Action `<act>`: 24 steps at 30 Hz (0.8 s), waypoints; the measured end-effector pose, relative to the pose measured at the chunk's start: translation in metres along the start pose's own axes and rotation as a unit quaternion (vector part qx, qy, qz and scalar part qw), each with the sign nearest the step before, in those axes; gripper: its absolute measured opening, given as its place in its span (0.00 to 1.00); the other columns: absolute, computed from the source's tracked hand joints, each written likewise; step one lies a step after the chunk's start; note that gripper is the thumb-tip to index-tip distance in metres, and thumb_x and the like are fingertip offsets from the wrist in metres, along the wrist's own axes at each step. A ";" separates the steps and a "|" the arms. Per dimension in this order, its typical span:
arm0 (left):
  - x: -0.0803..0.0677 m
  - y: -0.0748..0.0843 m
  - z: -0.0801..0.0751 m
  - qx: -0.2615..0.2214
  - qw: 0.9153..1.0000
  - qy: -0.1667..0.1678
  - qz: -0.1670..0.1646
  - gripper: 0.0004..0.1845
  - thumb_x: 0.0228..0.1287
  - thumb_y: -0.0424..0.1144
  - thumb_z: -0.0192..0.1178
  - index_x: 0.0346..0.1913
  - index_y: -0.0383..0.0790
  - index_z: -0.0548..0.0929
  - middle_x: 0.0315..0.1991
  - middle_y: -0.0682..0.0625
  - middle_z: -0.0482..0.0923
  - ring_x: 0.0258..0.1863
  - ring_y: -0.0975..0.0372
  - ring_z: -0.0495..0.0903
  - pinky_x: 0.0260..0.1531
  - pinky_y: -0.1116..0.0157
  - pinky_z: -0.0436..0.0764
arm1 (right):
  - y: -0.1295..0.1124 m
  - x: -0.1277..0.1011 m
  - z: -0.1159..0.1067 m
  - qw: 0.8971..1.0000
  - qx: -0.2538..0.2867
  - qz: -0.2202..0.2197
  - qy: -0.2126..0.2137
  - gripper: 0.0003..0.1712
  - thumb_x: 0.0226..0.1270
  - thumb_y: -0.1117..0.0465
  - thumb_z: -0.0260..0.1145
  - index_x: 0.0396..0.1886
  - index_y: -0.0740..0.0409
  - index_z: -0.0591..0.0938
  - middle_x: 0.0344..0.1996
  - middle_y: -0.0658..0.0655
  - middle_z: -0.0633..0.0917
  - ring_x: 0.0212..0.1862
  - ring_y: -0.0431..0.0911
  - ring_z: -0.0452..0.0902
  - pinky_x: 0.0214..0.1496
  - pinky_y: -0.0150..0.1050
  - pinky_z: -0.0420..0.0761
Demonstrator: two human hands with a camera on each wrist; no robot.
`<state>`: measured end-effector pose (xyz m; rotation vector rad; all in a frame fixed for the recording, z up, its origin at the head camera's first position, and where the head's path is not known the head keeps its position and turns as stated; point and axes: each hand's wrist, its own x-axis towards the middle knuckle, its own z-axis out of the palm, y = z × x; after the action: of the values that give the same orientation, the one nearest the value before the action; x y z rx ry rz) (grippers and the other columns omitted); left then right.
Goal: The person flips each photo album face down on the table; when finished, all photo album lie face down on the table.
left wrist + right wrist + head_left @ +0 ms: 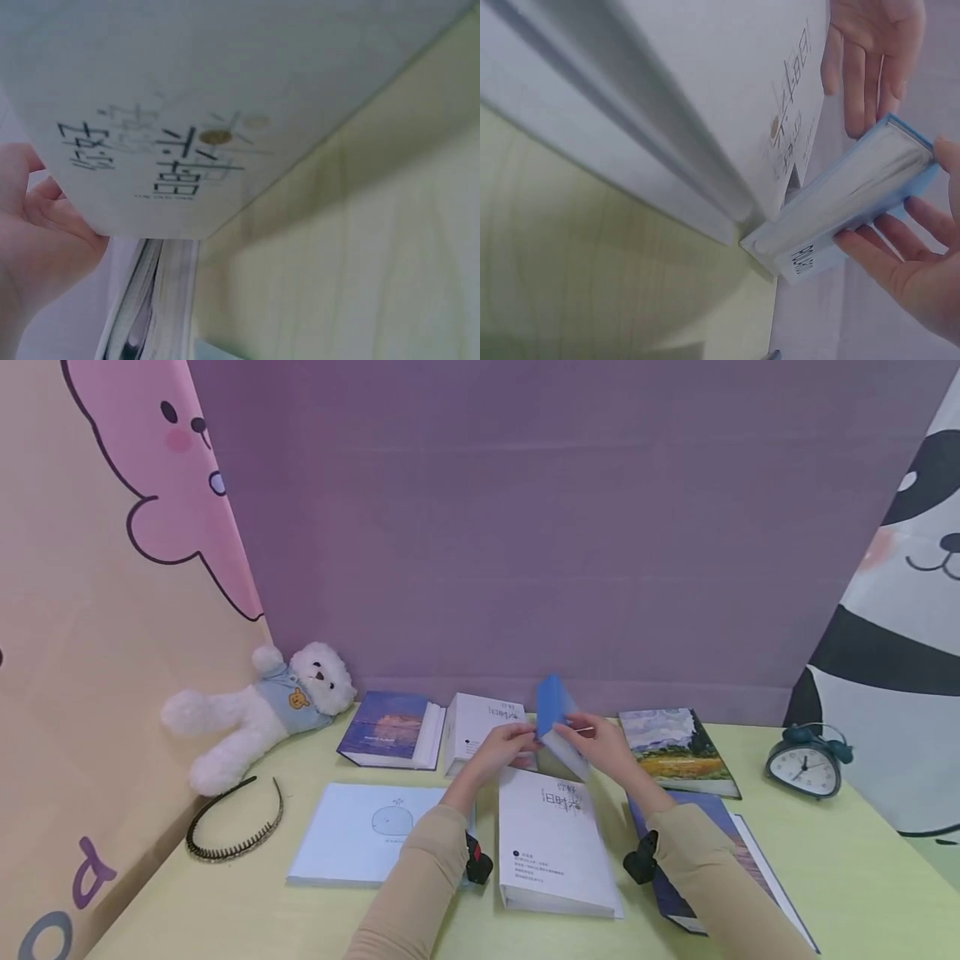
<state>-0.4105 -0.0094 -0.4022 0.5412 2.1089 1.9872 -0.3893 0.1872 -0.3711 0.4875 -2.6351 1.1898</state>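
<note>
A small blue book [553, 710] with a white lower part stands on edge, tilted, near the back of the table. My right hand [603, 745] holds it from the right; in the right wrist view, thumb and fingers [870, 255] grip its two sides. My left hand [504, 748] is at the book's left side. There its fingers [855, 90] look straight and relaxed; whether they touch the book, I cannot tell. In front of both hands lies a thick white book [555, 843] with dark lettering, whose cover [247, 60] fills much of the left wrist view.
Behind the left hand lie another white book [480, 718] and a dark blue book [386, 727]. A pale blue book [345, 835], headband [236, 852] and white plush bear [247, 718] are left. A landscape-cover book [675, 747], purple-blue book [667, 885] and alarm clock [806, 768] are right.
</note>
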 end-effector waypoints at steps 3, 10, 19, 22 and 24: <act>-0.001 0.004 0.002 -0.005 1.000 0.002 0.002 0.21 0.72 0.38 0.48 0.64 0.34 0.70 0.59 0.38 0.74 0.58 0.50 0.75 0.54 0.55 0.77 | -0.001 0.000 -0.001 1.000 0.006 0.011 -0.003 0.33 0.69 0.45 0.56 0.63 0.65 0.71 0.52 0.68 0.79 0.54 0.60 0.76 0.51 0.51 0.79; -0.002 0.009 0.003 -0.011 1.000 -0.012 0.014 0.22 0.73 0.38 0.46 0.67 0.40 0.66 0.64 0.41 0.69 0.61 0.50 0.72 0.56 0.52 0.75 | -0.003 0.000 0.000 0.998 0.043 0.051 0.002 0.36 0.69 0.42 0.54 0.65 0.65 0.68 0.52 0.69 0.77 0.53 0.59 0.75 0.46 0.44 0.83; -0.007 0.008 0.007 0.017 0.998 -0.057 0.018 0.28 0.73 0.37 0.47 0.73 0.46 0.56 0.66 0.41 0.67 0.62 0.50 0.71 0.58 0.50 0.72 | 0.002 -0.002 -0.004 0.997 0.069 0.027 -0.016 0.31 0.75 0.50 0.48 0.73 0.52 0.57 0.62 0.70 0.68 0.47 0.61 0.77 0.45 0.49 0.82; -0.006 0.007 0.011 0.027 0.997 -0.072 0.020 0.29 0.72 0.36 0.48 0.73 0.50 0.55 0.67 0.42 0.66 0.62 0.49 0.71 0.60 0.48 0.70 | 0.003 -0.003 -0.007 0.998 0.051 0.009 -0.023 0.27 0.76 0.53 0.45 0.71 0.53 0.61 0.66 0.68 0.64 0.28 0.52 0.76 0.38 0.46 0.81; -0.005 0.006 0.013 0.042 0.996 -0.079 0.021 0.30 0.72 0.34 0.47 0.73 0.50 0.54 0.67 0.43 0.65 0.62 0.49 0.71 0.60 0.49 0.71 | 0.003 -0.005 -0.009 0.998 0.049 0.008 -0.024 0.26 0.76 0.53 0.44 0.69 0.56 0.65 0.67 0.67 0.63 0.24 0.48 0.72 0.37 0.46 0.81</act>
<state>-0.4003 0.0006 -0.3979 0.7379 2.1065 1.8176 -0.3853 0.1967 -0.3689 0.5204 -2.6347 1.3330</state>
